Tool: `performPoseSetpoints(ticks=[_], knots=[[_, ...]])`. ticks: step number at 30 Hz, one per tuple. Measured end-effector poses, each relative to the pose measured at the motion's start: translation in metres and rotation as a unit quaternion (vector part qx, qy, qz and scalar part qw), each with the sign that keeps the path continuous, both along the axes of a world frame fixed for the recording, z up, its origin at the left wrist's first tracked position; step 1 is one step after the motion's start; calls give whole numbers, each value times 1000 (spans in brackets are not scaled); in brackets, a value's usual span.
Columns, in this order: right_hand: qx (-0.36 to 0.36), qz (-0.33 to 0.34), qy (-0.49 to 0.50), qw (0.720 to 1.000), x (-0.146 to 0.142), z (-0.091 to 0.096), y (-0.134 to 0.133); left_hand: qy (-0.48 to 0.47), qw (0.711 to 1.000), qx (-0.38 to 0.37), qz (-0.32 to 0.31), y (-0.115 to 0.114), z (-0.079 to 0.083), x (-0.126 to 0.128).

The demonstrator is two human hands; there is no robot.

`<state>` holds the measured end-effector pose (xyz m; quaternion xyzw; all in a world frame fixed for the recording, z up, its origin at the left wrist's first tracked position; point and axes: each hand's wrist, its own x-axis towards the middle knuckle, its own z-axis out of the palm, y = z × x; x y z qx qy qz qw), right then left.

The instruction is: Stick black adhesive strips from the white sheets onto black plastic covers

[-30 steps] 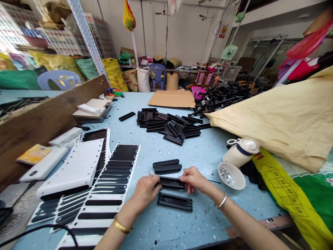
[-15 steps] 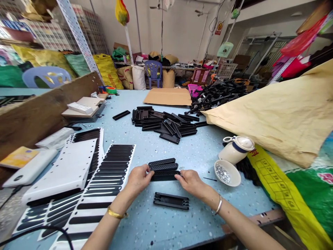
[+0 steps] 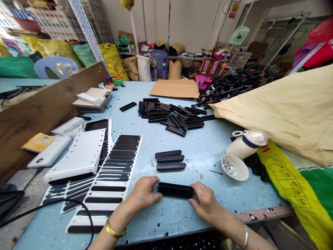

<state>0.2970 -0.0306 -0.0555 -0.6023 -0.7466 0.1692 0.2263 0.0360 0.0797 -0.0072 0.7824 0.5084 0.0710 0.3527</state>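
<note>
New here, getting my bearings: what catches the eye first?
Nearest the viewer, the left hand and right hand grip a black plastic bar by its ends. Just beyond lie three ribbed black strips in a row, and a heap of black parts sits farther back.

matt black plastic strip (image 3: pixel 175 190); speckled smooth blue table (image 3: pixel 208 152).

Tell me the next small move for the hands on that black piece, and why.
Probably carry the black piece forward and lay it just below the three ribbed pieces. The left hand and right hand pinch it by its ends near the front edge of the table. The three lie in a neat row straight ahead, with room on the near side.
</note>
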Motion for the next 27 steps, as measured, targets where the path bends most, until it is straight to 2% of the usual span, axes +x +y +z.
performPoseSetpoints(ticks=[5, 9, 11, 15, 17, 21, 27], knots=[[57, 5, 72, 996, -5, -13, -2, -30, 999, -22, 32, -20, -14, 1], [58, -4, 101, 993, -7, -10, -4, -59, 996, -40, 61, -24, -13, 0], [31, -24, 133, 990, -10, -6, -3, -77, 993, -49, 70, -26, -9, 0], [-119, -105, 233, 960, -15, -3, 6, -149, 976, -114, 111, -27, -6, 0], [-121, -117, 258, 951, -16, -4, 16, -154, 977, -75, 127, -24, -9, 0], [9, -111, 240, 964, -15, -7, 43, -77, 986, 102, 111, -7, -19, 2], [83, -126, 226, 962, -1, -3, 66, -63, 975, 150, 149, 13, -23, -2]])
